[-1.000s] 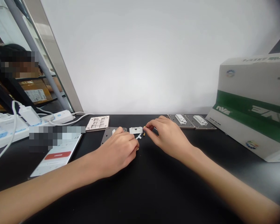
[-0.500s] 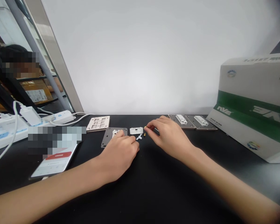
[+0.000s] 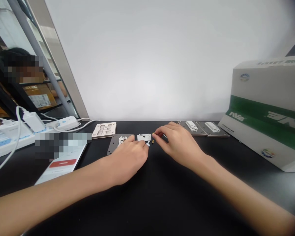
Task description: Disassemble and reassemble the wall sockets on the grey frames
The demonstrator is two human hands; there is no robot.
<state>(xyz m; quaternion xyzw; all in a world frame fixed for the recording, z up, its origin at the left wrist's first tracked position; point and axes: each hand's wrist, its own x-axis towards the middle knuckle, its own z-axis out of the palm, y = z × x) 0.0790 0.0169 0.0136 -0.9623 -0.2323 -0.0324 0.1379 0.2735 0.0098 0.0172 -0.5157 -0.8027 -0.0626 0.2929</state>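
Note:
My left hand is bent over the table with its fingers curled. Its fingertips meet a small white branched plastic piece, partly covered; the grip is hidden. Under and behind that hand lies a grey plate with a white fitting on it. My right hand is closed in a pinch, with a tiny brass-coloured piece at the fingertips. Between the hands lie a white rectangular plastic part and another tiny brass-coloured piece.
Far left of centre lies a beige frame. Two grey plates with white bars sit behind my right hand. A green-and-white box stands right. At left are a phone and power strips with cables; a person is beyond.
My left hand has moved slightly right, and its fingers now cover part of the white branched piece. More of the white fitting shows. My right hand stays in place.

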